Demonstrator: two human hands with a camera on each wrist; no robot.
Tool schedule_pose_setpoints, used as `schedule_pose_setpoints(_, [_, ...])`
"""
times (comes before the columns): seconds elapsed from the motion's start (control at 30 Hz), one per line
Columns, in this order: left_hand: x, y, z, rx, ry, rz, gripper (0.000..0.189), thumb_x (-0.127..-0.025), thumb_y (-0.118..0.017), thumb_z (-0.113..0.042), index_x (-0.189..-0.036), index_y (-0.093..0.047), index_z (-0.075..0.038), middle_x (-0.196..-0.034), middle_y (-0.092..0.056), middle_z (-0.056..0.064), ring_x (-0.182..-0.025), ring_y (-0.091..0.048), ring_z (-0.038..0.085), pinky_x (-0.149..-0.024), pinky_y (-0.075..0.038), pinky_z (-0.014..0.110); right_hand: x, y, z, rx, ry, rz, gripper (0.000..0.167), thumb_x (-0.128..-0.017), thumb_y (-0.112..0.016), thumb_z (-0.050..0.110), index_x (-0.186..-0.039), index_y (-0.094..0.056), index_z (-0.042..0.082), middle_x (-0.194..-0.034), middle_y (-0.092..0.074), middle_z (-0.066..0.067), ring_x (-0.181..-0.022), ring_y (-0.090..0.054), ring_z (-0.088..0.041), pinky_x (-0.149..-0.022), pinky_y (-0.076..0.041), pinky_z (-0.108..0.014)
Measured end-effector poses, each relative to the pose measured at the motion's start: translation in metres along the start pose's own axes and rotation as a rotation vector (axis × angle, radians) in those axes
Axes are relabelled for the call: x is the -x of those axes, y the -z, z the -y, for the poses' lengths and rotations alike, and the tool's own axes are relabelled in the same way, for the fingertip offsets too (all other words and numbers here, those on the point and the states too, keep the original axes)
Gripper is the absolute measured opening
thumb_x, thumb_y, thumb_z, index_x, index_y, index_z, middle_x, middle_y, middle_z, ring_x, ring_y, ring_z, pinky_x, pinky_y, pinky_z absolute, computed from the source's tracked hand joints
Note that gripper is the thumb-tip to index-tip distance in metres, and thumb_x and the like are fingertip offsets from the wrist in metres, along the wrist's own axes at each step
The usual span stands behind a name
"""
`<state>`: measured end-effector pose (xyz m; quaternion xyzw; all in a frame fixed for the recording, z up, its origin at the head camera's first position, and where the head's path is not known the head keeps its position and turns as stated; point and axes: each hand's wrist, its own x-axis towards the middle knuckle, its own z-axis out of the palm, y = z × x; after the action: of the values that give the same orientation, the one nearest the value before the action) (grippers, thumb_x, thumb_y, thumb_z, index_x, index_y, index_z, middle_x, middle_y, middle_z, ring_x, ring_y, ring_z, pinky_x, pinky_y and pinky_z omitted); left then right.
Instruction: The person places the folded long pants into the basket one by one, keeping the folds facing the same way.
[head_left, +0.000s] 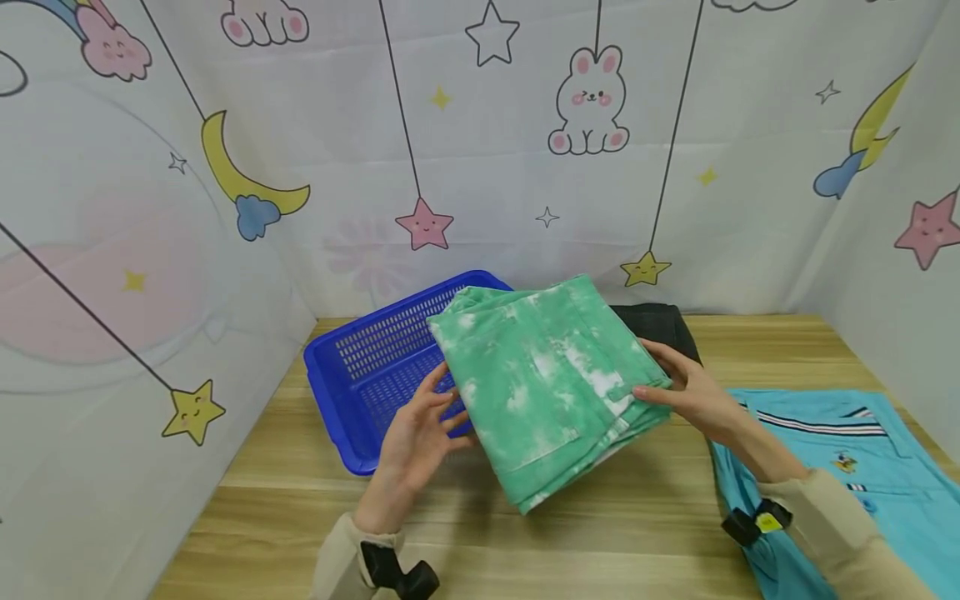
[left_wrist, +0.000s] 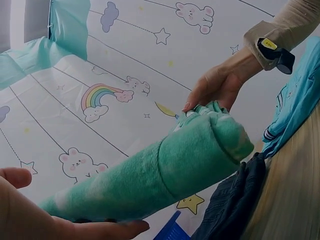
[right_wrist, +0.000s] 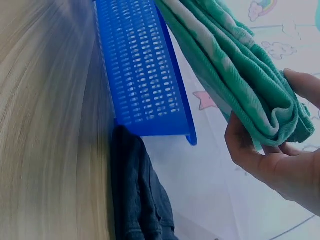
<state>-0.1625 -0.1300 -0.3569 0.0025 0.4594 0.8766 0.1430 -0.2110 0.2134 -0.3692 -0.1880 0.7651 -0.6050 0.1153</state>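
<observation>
Cartoon-print backdrop (head_left: 491, 158) behind wood-grain table (head_left: 600, 546); at left, blue basket (head_left: 390, 337), then left hand (head_left: 416, 433), fingers spread under the left edge of the folded green garment (head_left: 547, 383), held up off the table, partly in front of the basket. Dark garment (head_left: 660, 325) lies behind, right hand (head_left: 693, 396) pinches the bundle's right edge, light-blue garment (head_left: 900, 454) far right. Looks like the carrying step, folding apparently done; next move likely calls for keeping layers together and lowering it level.

The head view is bright and evenly lit, with a soft, faint shadow on the tabletop (head_left: 637, 533) below the green cloth (head_left: 547, 383). The left wrist view looks dimmer; the right wrist view carries a bluish cast and slightly soft detail.
</observation>
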Motion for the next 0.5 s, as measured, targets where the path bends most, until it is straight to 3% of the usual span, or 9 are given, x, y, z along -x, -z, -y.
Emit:
schedule_pose_setpoints(0.27, [0.005,0.006,-0.007,-0.013,0.011,0.008,0.055,-0.092,-0.03,-0.011,-0.142,-0.013,-0.027,-0.121,-0.033,0.004,-0.095,-0.045,0.031,-0.075,-0.043,0.044,-0.002,-0.009,0.006,0.009,0.029,-0.003,0.073,-0.085,-0.059,0.014,-0.143,-0.013,0.008,-0.146,-0.016,-0.019,-0.104,-0.048,0.009,-0.078,-0.05,-0.021])
schedule_pose_setpoints(0.5, [0.007,0.011,-0.014,-0.01,0.012,-0.001,0.051,-0.093,-0.03,-0.013,-0.14,-0.014,-0.024,-0.124,-0.035,0.002,-0.093,-0.052,0.027,-0.075,-0.043,0.042,-0.009,-0.015,0.013,0.002,0.013,-0.007,0.072,-0.086,-0.059,0.016,-0.143,-0.016,0.011,-0.145,-0.02,-0.016,-0.103,-0.05,0.006,-0.078,-0.05,-0.022])
